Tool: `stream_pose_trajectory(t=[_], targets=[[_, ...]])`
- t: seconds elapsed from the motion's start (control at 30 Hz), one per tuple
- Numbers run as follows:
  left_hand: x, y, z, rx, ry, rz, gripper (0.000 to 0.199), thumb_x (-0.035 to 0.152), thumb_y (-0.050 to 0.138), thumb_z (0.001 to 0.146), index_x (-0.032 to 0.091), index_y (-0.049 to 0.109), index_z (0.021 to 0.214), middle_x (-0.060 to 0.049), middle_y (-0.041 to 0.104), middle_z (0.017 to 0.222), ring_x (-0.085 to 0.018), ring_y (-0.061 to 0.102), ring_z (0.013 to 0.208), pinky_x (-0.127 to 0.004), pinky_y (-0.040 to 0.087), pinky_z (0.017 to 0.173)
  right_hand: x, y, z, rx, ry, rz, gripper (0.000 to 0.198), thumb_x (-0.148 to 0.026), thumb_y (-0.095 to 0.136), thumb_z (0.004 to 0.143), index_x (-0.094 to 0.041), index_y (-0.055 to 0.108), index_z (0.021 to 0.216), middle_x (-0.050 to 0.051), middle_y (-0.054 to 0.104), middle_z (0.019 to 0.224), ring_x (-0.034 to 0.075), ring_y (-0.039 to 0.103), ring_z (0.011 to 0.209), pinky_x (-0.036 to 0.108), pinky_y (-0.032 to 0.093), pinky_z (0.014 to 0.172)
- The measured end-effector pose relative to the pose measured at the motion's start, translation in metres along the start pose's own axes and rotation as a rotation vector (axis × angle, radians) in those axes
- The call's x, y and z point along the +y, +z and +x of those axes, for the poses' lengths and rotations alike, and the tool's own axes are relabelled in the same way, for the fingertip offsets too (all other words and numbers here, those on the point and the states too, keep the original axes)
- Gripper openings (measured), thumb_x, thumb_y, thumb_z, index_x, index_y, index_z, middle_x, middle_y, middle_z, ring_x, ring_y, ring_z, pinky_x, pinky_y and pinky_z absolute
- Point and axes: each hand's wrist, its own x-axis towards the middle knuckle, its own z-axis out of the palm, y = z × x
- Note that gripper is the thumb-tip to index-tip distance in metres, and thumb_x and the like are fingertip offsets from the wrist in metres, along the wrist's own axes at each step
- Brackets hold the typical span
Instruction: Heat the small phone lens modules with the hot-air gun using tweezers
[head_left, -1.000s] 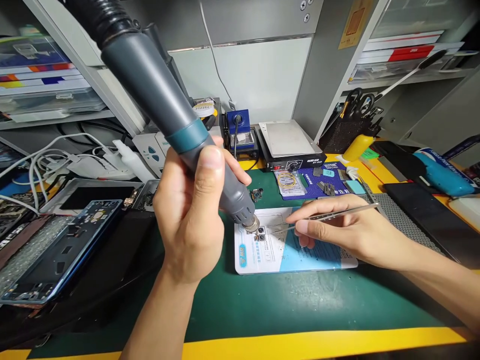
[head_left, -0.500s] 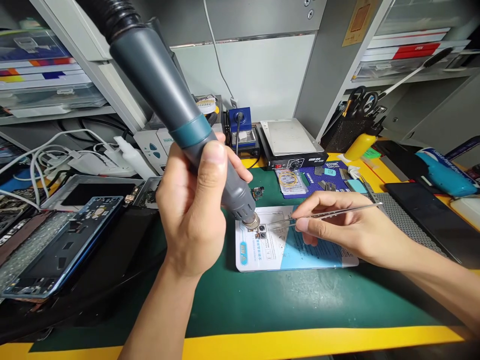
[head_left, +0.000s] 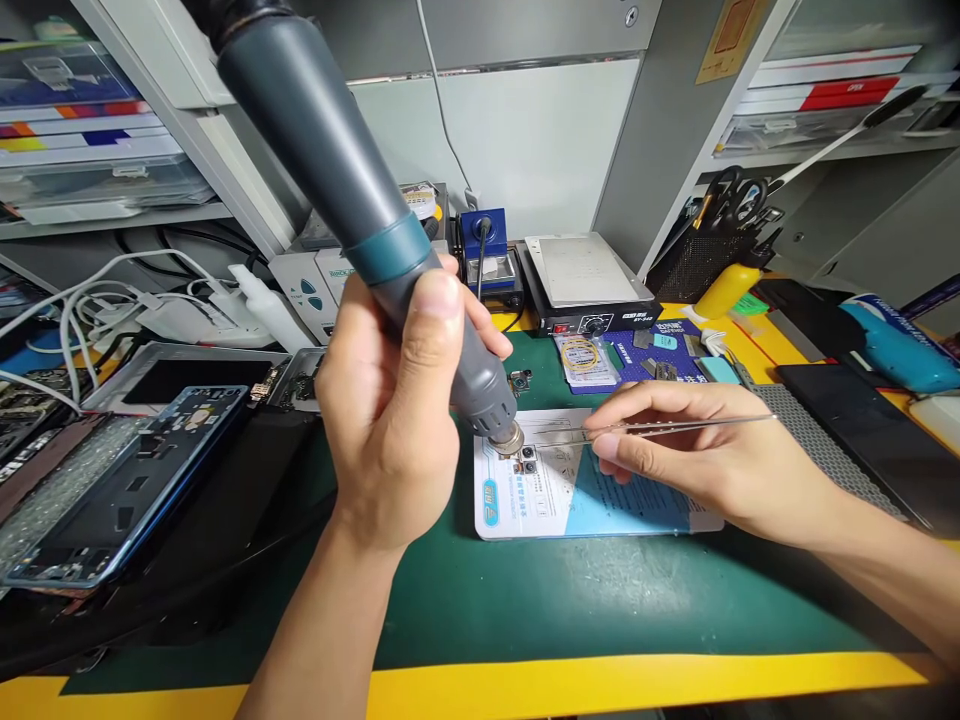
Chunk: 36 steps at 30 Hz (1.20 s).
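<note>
My left hand [head_left: 397,400] is wrapped round a dark grey hot air gun [head_left: 315,150] with a teal ring, its metal nozzle angled down to the right. Just under the nozzle lies a small camera module [head_left: 529,460] with dark round lenses, on a white and blue printed pad [head_left: 525,515]. Pinched between thumb and fingers, metal tweezers [head_left: 690,425] are in my right hand [head_left: 675,440]. Their tips point left, close to the module and nozzle; whether they touch it I cannot tell. Part of the module is hidden by the nozzle.
A blue phone frame [head_left: 142,480] lies at the left beside cables. Behind the pad stand a flat heating plate [head_left: 589,270] and a blue soldering iron stand [head_left: 484,235]. Another small camera part [head_left: 520,381] sits on the green mat [head_left: 585,600]. A dark phone [head_left: 862,440] is at the right.
The view has shifted slightly. Both hands keep their grips, and the tweezers lie a little flatter, their tips still near the nozzle.
</note>
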Motion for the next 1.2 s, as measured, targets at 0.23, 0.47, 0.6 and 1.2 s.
stream_pose_trajectory(t=[0.23, 0.47, 0.6, 1.2], targets=[[0.005, 0.003, -0.001, 0.015, -0.032, -0.01, 0.024, 0.038, 0.055, 0.1, 0.015, 0.062, 0.104, -0.005, 0.064, 0.082, -0.021, 0.067, 0.071, -0.043, 0.055, 0.071, -0.005, 0.005, 0.001, 0.031, -0.026, -0.052, 0.021, -0.041, 0.083, 0.08, -0.021, 0.08, 0.086, 0.002, 0.072, 0.072, 0.01, 0.06, 0.058, 0.021, 0.05, 0.054], [-0.001, 0.001, 0.0, -0.011, 0.02, -0.016, 0.026, 0.038, 0.054, 0.101, 0.013, 0.061, 0.105, -0.003, 0.065, 0.08, -0.018, 0.068, 0.07, -0.038, 0.056, 0.068, -0.003, 0.015, 0.002, 0.038, -0.036, -0.026, 0.023, -0.042, 0.083, 0.079, -0.02, 0.079, 0.086, 0.004, 0.071, 0.078, 0.015, 0.064, 0.067, 0.025, 0.053, 0.057], [-0.003, 0.001, 0.0, -0.01, 0.034, -0.013, 0.027, 0.04, 0.054, 0.101, 0.014, 0.062, 0.105, -0.003, 0.065, 0.08, -0.018, 0.068, 0.069, -0.037, 0.057, 0.066, -0.003, 0.019, 0.003, 0.032, -0.002, 0.036, 0.018, -0.038, 0.082, 0.081, -0.02, 0.078, 0.083, 0.004, 0.072, 0.076, 0.014, 0.062, 0.063, 0.025, 0.053, 0.055], [-0.003, 0.004, 0.0, 0.073, -0.001, -0.028, 0.022, 0.044, 0.064, 0.094, 0.022, 0.071, 0.095, -0.006, 0.066, 0.08, -0.022, 0.066, 0.074, -0.037, 0.054, 0.059, -0.004, 0.0, 0.004, 0.061, 0.049, -0.041, 0.027, -0.044, 0.086, 0.076, -0.019, 0.078, 0.079, 0.003, 0.072, 0.064, 0.015, 0.064, 0.054, 0.023, 0.049, 0.048]])
